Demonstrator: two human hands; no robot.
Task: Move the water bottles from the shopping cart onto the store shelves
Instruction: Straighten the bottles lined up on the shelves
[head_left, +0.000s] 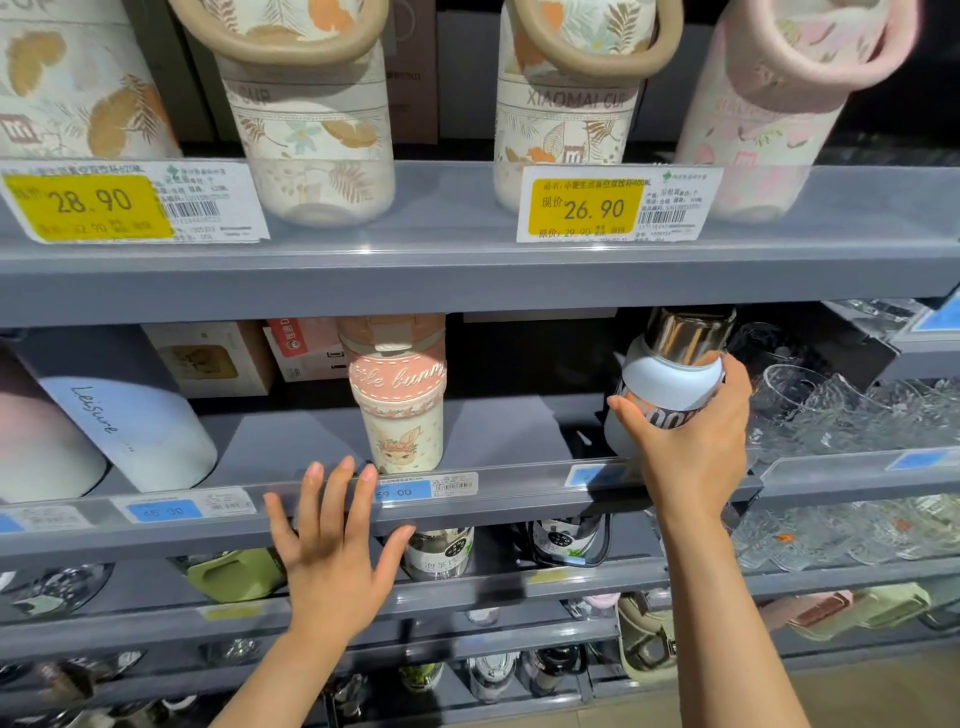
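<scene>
My right hand (691, 431) grips a pale blue water bottle (667, 384) with a shiny chrome cap. The bottle stands at the right end of the middle grey shelf (519, 499), behind its front rail. A pink and cream bunny bottle (399, 395) stands upright at the shelf's centre. My left hand (332, 551) is spread with straight fingers in front of the shelf rail, just below the bunny bottle, and holds nothing. The shopping cart is out of view.
Leaf-patterned cups (311, 119) and a pink cup (769, 114) line the top shelf above yellow price tags (587, 205). A large pale "Leisure" bottle (119, 431) sits at middle left. Glassware (841, 410) fills the shelves to the right. Lower shelves hold several more bottles.
</scene>
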